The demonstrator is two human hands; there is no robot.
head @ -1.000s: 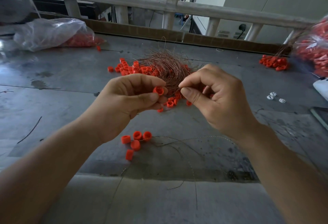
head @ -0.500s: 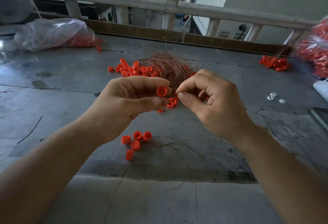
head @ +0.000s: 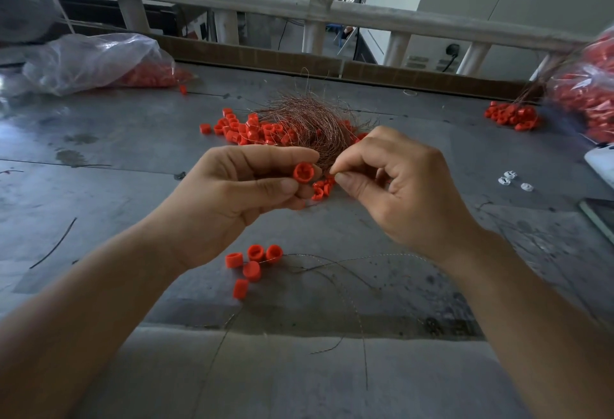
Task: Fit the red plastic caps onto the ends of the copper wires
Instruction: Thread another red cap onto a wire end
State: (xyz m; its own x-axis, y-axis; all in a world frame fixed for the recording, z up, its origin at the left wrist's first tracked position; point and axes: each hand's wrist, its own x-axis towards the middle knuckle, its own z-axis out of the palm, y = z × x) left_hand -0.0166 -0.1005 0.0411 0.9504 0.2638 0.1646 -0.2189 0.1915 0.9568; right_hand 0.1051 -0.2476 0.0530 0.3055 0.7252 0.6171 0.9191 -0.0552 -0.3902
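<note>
Head cam: left hand (head: pixel 232 206) pinches a red cap (head: pixel 303 172) between thumb and fingers, hollow side facing the right hand (head: pixel 408 196), which pinches a thin wire (head: pixel 332 172) just beside it. The copper wire bundle (head: pixel 309 126) and loose caps (head: pixel 246 129) sit mid-worktop (head: pixel 133 186), right behind.

The right hand (head: pixel 408 192) has shifted left and slightly down. This brings its fingertips (head: pixel 345 182), pinched on a copper wire (head: pixel 332 173), from apart to just beside the red cap (head: pixel 303 172). The left hand (head: pixel 232 192) has moved the cap slightly rightward, and its open mouth now shows more fully.
</note>
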